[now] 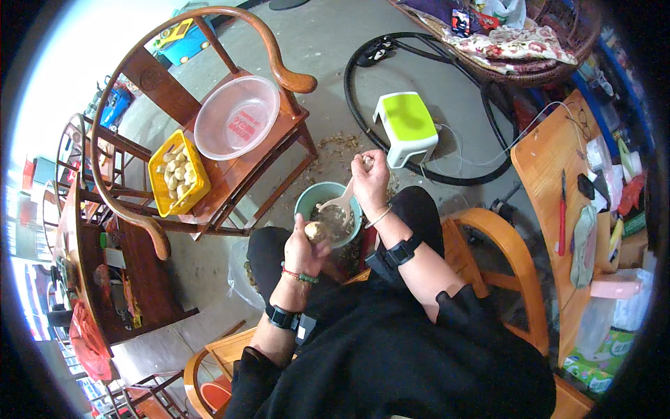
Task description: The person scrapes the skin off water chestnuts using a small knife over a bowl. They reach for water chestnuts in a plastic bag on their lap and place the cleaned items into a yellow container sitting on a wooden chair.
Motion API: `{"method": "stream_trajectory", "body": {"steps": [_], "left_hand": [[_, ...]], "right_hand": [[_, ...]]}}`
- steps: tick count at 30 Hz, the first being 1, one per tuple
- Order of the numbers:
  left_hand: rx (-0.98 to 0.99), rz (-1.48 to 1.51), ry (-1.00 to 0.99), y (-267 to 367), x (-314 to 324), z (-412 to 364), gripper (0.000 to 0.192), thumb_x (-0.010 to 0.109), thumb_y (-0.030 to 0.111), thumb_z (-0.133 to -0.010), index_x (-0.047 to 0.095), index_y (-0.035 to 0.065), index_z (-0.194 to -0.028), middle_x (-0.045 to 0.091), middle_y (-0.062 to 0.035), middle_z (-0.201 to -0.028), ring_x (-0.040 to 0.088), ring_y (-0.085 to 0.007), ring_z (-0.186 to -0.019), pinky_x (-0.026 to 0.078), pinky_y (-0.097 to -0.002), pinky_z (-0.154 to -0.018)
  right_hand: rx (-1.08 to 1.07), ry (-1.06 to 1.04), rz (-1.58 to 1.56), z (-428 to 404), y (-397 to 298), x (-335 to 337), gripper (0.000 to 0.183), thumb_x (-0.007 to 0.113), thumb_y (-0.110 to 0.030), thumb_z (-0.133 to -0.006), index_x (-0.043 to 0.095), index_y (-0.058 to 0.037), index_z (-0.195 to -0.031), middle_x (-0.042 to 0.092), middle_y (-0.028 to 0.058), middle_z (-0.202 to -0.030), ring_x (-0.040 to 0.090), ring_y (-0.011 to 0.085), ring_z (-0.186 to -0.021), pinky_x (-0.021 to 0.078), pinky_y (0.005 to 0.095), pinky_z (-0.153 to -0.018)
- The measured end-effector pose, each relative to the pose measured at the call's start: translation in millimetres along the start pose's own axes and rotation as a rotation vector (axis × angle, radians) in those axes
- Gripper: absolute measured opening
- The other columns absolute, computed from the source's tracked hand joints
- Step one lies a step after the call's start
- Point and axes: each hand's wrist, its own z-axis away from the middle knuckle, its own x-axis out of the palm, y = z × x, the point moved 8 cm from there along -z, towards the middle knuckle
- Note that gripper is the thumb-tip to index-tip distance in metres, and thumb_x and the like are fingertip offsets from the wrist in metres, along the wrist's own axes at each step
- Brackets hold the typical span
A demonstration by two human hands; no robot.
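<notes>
My left hand (pixel 302 249) holds a round, pale tuber (pixel 314 231) above the near rim of a pale green plastic bucket (pixel 300 200). Its fingertips are blurred. In my right hand (pixel 371 180) is the handle of a beige tool with a forked head, apparently a Y-shaped peeler (pixel 343 201). The head sits over the bucket, apart from the tuber. Something pale shows in the curl of the right fingers. Dark and pale scraps, perhaps peelings (pixel 335 222), lie in the bucket, which stands between my knees.
A wooden armchair (pixel 230 196) ahead-left bears a yellow plastic basket (pixel 155 175) of pale tubers and a translucent basin (pixel 207 137). Scraps (pixel 340 141) litter the floor. A green-topped stool (pixel 405 112) stands inside a black ring base (pixel 361 120). A red-handled knife (pixel 562 225) lies on the right-hand table (pixel 544 152).
</notes>
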Motion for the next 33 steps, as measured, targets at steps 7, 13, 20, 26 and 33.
{"method": "stream_trajectory", "body": {"steps": [7, 13, 20, 26, 33], "left_hand": [[-0.103, 0.102, -0.094, -4.5, 8.9, -0.2, 0.047, 0.034, 0.052, -0.093, 0.053, 0.0089, -0.087, 0.053, -0.0033, -0.068, 0.036, -0.0132, -0.046, 0.027, -0.0245, -0.042], [-0.036, -0.080, -0.029, -9.0, 0.9, -4.3, 0.039, 0.032, 0.040, -0.094, 0.050, 0.0106, -0.076, 0.045, -0.0031, -0.058, 0.029, -0.0110, -0.039, 0.022, -0.0238, -0.035], [-0.079, -0.005, -0.071, -8.5, 7.2, -0.4, 0.040, 0.033, 0.043, -0.094, 0.048, 0.0094, -0.078, 0.044, -0.0051, -0.061, 0.030, -0.0114, -0.042, 0.023, -0.0245, -0.038], [0.041, -0.066, 0.058, -5.4, 2.3, 3.0, 0.043, 0.032, 0.044, -0.095, 0.051, 0.0095, -0.078, 0.043, -0.0007, -0.061, 0.030, -0.0102, -0.043, 0.021, -0.0242, -0.039], [0.114, -0.220, -0.009, 3.7, 2.6, 1.8, 0.044, 0.031, 0.044, -0.096, 0.047, 0.0107, -0.071, 0.039, 0.0015, -0.053, 0.030, -0.0097, -0.038, 0.021, -0.0238, -0.034]], "right_hand": [[-0.096, -0.133, 0.000, 19.7, -37.9, 18.2, 0.015, 0.061, -0.010, -0.081, 0.048, -0.0027, -0.087, 0.054, 0.0071, -0.069, 0.052, 0.0170, -0.058, 0.0446, 0.0316, -0.054], [-0.103, -0.106, 0.099, 9.9, -26.7, 18.2, 0.017, 0.062, -0.010, -0.079, 0.049, -0.0037, -0.087, 0.056, 0.0093, -0.066, 0.059, 0.0222, -0.060, 0.0468, 0.0351, -0.057], [-0.016, -0.048, -0.116, 4.9, -4.2, 8.7, 0.013, 0.059, -0.006, -0.081, 0.047, -0.0030, -0.084, 0.054, 0.0043, -0.065, 0.050, 0.0097, -0.055, 0.0425, 0.0261, -0.050], [-0.010, -0.128, 0.019, 12.1, -14.7, 22.1, 0.014, 0.060, -0.010, -0.081, 0.048, -0.0034, -0.084, 0.055, 0.0065, -0.065, 0.055, 0.0160, -0.058, 0.0452, 0.0306, -0.053], [-0.029, 0.004, 0.045, 1.7, -3.1, 0.0, 0.013, 0.061, -0.006, -0.080, 0.050, -0.0035, -0.086, 0.054, 0.0024, -0.070, 0.051, 0.0098, -0.058, 0.0439, 0.0260, -0.052]]}}
